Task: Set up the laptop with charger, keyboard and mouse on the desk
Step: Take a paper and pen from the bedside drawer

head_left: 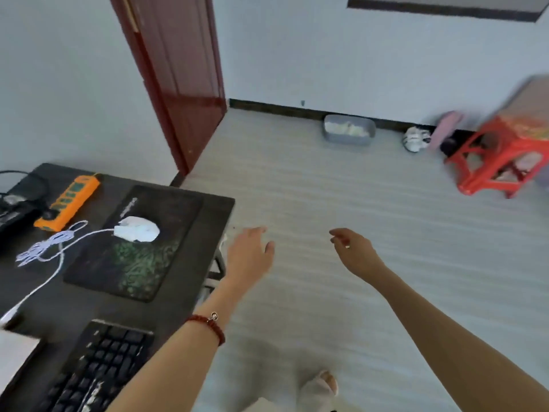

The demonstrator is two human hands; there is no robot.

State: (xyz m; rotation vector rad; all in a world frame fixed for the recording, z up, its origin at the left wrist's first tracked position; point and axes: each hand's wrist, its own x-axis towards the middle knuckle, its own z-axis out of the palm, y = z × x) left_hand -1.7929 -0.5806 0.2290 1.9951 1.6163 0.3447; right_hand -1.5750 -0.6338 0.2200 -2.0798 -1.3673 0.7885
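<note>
Both the left hand (251, 254) and right hand (353, 251) hang empty, fingers relaxed, beyond the desk (208, 221) edge. Mouse (137, 229) sits mid-pad (light, smooth; best cupped over its shell); keyboard (95, 370) lies along the near edge, rigid, likely liftable by both ends.

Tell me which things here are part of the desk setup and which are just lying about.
Part of the setup:
white mouse on the mouse pad
black keyboard
orange power strip
desk

Lying about:
red stool
grey bin
shoes by the wall

Both hands, left and right, hold nothing.
</note>
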